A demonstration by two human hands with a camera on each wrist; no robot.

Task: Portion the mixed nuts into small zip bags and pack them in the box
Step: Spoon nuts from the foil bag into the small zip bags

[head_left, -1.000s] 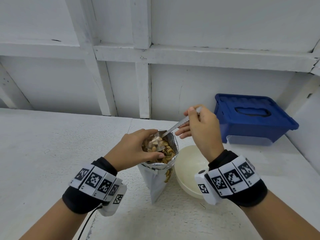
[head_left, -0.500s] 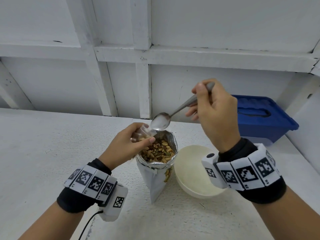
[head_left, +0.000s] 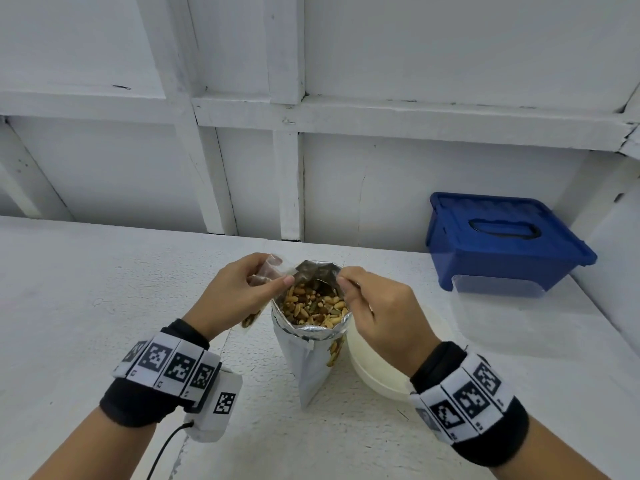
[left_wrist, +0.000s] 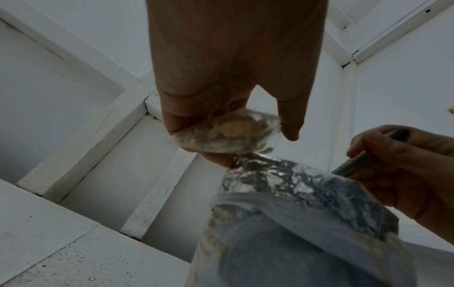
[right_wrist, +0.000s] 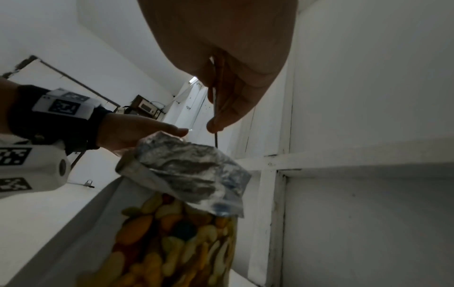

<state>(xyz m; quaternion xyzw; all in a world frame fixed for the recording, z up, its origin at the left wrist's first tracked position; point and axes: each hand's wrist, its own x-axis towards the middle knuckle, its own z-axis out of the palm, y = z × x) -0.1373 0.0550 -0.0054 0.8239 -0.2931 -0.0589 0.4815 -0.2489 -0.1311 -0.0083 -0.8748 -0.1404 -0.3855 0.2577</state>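
Scooping step. Right hand [head_left: 377, 306] fingers clamped on spoon [left_wrist: 353, 165], bowl down in nut pouch [head_left: 311, 341] on worktop [head_left: 86, 289]. Left hand [head_left: 235, 296] pinches zip bag [head_left: 268, 275] beside pouch mouth. Next: lift level, tip into bag. Box [head_left: 502, 244] well apart, lidded.

White textured counter [head_left: 86, 306] below, backed by a white panelled wall [head_left: 415, 46] with raised battens [head_left: 287, 181]. Cream bowl [head_left: 377, 375] on the counter near the right, partly hidden. Far off in the right wrist view, a small brown device [right_wrist: 147, 106] with cables.
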